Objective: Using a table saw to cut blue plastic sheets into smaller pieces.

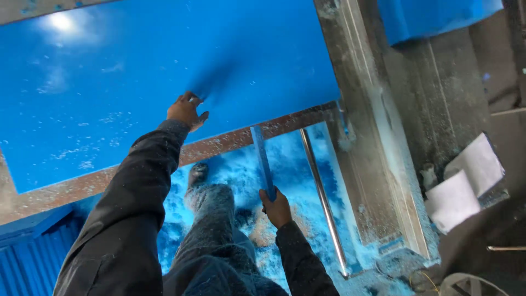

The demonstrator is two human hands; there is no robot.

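Blue sheet (137,71), dusted with white chips, covers the saw bench up to its rusty front rail (219,147); the left hand (186,111) presses on its near edge, fingers curled. Rightward, the right hand (276,207) is clamped on a narrow blue strip (262,163), whose long axis runs away toward the rail, beside a steel rod (323,203).

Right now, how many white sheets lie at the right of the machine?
2. One white sheet lies by the right edge; the other white sheet lies just below-left of it, its corner overlapped by the first. More may be hidden underneath.
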